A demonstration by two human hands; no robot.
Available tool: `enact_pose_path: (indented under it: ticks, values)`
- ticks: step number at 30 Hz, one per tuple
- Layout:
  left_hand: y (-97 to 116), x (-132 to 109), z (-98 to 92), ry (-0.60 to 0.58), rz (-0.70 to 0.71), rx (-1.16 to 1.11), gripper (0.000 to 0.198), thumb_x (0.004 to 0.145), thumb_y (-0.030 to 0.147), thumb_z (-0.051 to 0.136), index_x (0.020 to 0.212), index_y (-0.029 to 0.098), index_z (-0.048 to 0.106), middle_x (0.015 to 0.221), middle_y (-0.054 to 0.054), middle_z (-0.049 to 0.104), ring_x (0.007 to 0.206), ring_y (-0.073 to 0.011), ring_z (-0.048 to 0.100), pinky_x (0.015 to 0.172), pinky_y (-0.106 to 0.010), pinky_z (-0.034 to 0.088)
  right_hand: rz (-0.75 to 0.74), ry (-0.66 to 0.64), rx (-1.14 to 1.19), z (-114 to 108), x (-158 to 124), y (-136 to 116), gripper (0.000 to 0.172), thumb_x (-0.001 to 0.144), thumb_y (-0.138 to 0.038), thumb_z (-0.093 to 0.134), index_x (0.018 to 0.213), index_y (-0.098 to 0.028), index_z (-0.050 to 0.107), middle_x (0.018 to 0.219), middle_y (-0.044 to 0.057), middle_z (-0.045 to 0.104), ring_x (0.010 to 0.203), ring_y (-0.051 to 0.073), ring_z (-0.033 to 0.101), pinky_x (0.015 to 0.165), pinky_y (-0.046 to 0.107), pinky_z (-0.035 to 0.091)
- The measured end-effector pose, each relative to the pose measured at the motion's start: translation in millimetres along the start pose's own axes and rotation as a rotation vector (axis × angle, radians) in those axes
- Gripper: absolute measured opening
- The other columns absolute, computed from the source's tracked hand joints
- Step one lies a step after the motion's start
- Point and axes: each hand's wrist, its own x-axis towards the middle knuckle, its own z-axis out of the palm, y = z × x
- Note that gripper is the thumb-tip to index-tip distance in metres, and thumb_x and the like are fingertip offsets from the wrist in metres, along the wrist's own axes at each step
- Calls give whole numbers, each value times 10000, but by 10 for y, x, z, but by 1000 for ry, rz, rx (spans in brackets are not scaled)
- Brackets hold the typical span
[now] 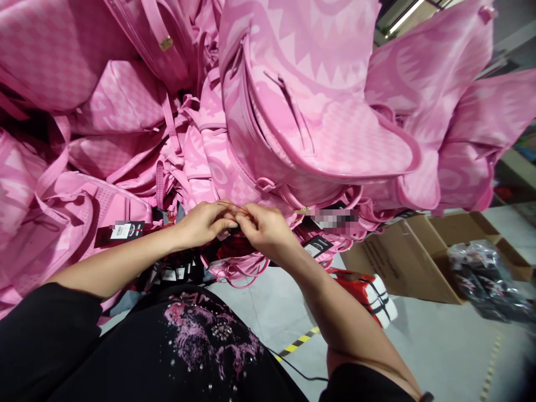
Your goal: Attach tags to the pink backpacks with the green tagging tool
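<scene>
- Fingertips (228, 218) of my left hand (205, 222) and right hand (266, 229) meet, pressed together and pinching a thin red cord (239, 208).
- Just beneath them sits a dark red tag (234, 245), partly hidden.
- Directly above them bulges a pink backpack (318, 111).
- Down to their right lies a red-and-white bundle (371, 293), and farther right a cardboard box (402, 257).

Left hand (205, 223) and right hand (266, 229) meet on a cord (240, 209) under a heap of backpacks (326, 111); a hang tag (121, 230) lies left of them, a cardboard box (402, 262) to the right, a plastic bundle (481, 273) against it
</scene>
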Motion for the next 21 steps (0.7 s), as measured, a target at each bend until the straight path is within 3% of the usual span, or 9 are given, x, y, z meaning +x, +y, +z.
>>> enact_pose_path:
  ticks: [2, 6, 10, 14, 15, 19, 21]
  values:
    - [-12, -12, 5, -28, 0, -28, 180, 938, 223, 517, 917, 170, 688, 827, -9, 717, 657, -101, 646, 646, -215, 471, -6, 12, 17, 10, -3, 6, 198, 878, -191, 508, 685, -201, 468, 595, -39, 483, 542, 98, 403, 560, 254, 262]
    - [-26, -25, 7, 133, -25, 74, 101, 846, 233, 660, 785, 153, 652, 775, -2, 678, 653, -105, 607, 636, -223, 439, -15, 15, 54, 20, -8, -7, 187, 872, -183, 503, 687, -198, 481, 589, -42, 483, 537, 95, 411, 560, 252, 272]
    - [-19, -24, -8, -82, -61, -146, 191, 940, 250, 513, 956, 165, 683, 779, -2, 693, 643, -104, 645, 631, -215, 473, -19, 28, 52, 19, -20, -21, 182, 878, -202, 507, 698, -199, 484, 590, -44, 477, 539, 96, 410, 560, 251, 273]
    - [4, -20, -19, 100, -47, 70, 112, 858, 217, 635, 768, 155, 659, 724, 6, 669, 638, -101, 609, 635, -211, 440, -16, 31, 58, 26, -32, -20, 217, 882, -221, 502, 673, -208, 445, 566, -51, 442, 524, 97, 394, 545, 249, 269]
    - [9, -19, -23, 104, -33, 50, 114, 854, 229, 647, 769, 152, 653, 776, -2, 682, 656, -101, 613, 644, -213, 444, -13, 32, 62, 27, -34, -23, 223, 882, -227, 503, 670, -210, 435, 564, -52, 440, 524, 98, 395, 543, 247, 272]
    - [15, -24, -29, -67, -6, -34, 196, 943, 256, 517, 943, 174, 695, 840, -17, 718, 680, -115, 654, 662, -227, 473, -17, 39, 53, 24, -38, -41, 204, 879, -235, 500, 686, -212, 438, 579, -46, 464, 533, 104, 421, 549, 245, 287]
    - [19, -33, -26, 46, -2, 133, 161, 912, 239, 555, 883, 173, 699, 769, -18, 705, 689, -134, 649, 668, -241, 459, -15, 42, 59, 20, -41, -50, 206, 884, -241, 501, 688, -211, 446, 579, -48, 460, 533, 104, 421, 550, 245, 290]
